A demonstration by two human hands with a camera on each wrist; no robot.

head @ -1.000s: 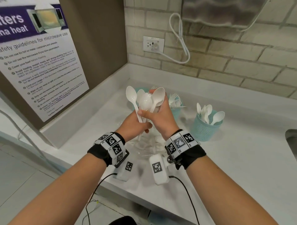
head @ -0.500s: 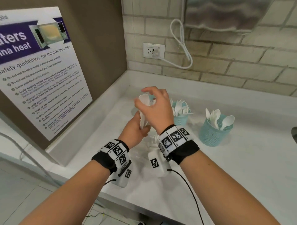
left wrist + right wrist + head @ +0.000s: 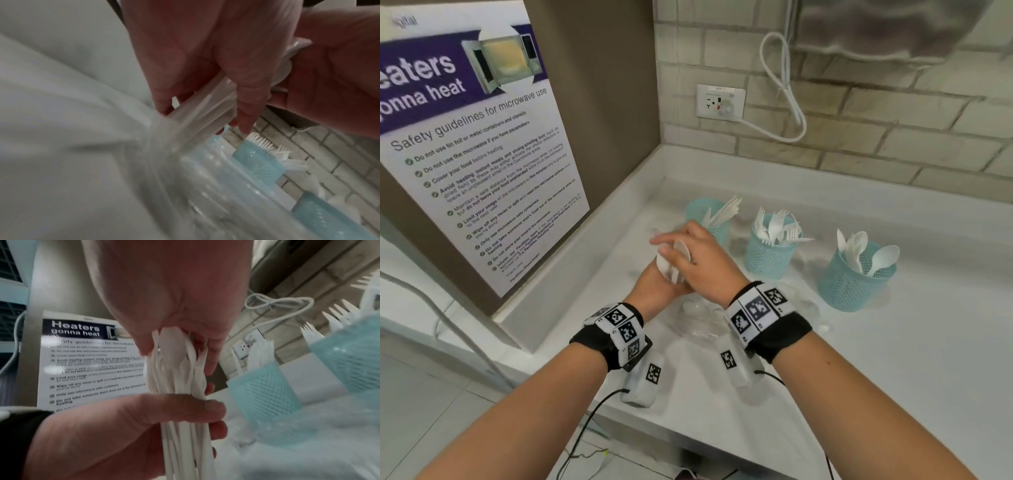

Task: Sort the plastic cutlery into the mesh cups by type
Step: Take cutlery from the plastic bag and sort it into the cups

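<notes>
White plastic spoons [image 3: 674, 262] bunched upright near the worktop's left edge: left hand [image 3: 654, 291] fingers wrapped round the handles, right hand [image 3: 702, 263] cupping the bowls, probably squaring them up for the spoon cup [image 3: 856, 277].

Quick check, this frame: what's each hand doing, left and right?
Left hand: grips the handles of the bunch of white spoons.
Right hand: fingers curled over the bowl ends of the same bunch.
</notes>
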